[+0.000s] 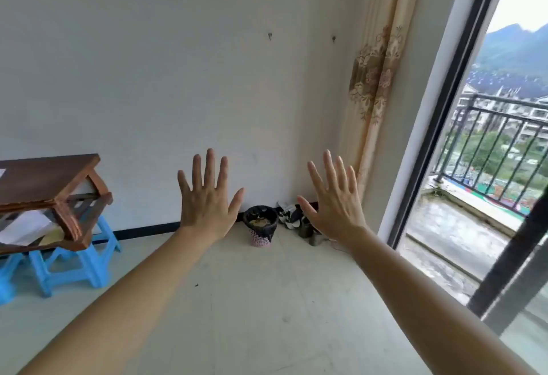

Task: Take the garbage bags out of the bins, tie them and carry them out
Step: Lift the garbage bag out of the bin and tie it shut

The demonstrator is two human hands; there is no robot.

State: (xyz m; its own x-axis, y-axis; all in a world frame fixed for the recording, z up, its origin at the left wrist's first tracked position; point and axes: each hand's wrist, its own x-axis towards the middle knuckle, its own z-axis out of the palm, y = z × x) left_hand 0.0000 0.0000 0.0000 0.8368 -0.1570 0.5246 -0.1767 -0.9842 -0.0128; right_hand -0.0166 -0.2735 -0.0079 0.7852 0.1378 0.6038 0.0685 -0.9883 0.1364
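A small pink mesh bin (261, 240) stands on the floor against the far wall, near the room's corner. A black garbage bag (253, 215) lines it, folded over the rim, with brownish waste inside. My left hand (206, 197) and my right hand (333, 197) are held up in front of me, backs toward me, fingers spread straight, holding nothing. The bin shows between them, well beyond both hands.
Several shoes (296, 216) lie right of the bin by the wall. A brown wooden table (50, 194) stands at left with blue plastic stools (74, 262) under it. A curtain (376, 78) hangs beside an open balcony door (436, 125) with a railing (501, 143) on the right.
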